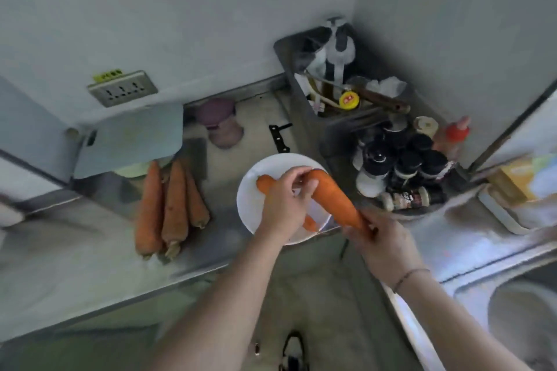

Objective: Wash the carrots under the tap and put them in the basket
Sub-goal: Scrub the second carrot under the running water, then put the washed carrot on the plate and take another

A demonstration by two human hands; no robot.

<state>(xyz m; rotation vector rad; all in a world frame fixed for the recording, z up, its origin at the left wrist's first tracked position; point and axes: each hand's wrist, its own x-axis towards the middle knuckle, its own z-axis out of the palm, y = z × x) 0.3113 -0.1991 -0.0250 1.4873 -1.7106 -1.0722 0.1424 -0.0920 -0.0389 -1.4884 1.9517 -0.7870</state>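
We are holding a large orange carrot (334, 199) over the round white plate (250, 205): our right hand (382, 245) is gripping its narrow tip, while our left hand (284, 202) is curling fingers round its thick end. A second, smaller carrot (266, 183) is lying on the plate, passing beneath the left hand; whether that hand is touching it we cannot tell. Three more unwashed carrots (171, 208) are lying side by side on the steel countertop (75, 253), well left of the plate. We are counting five carrots in all. A grey corner tray (337, 156) is holding a cluster of dark-capped spice jars (404, 163).
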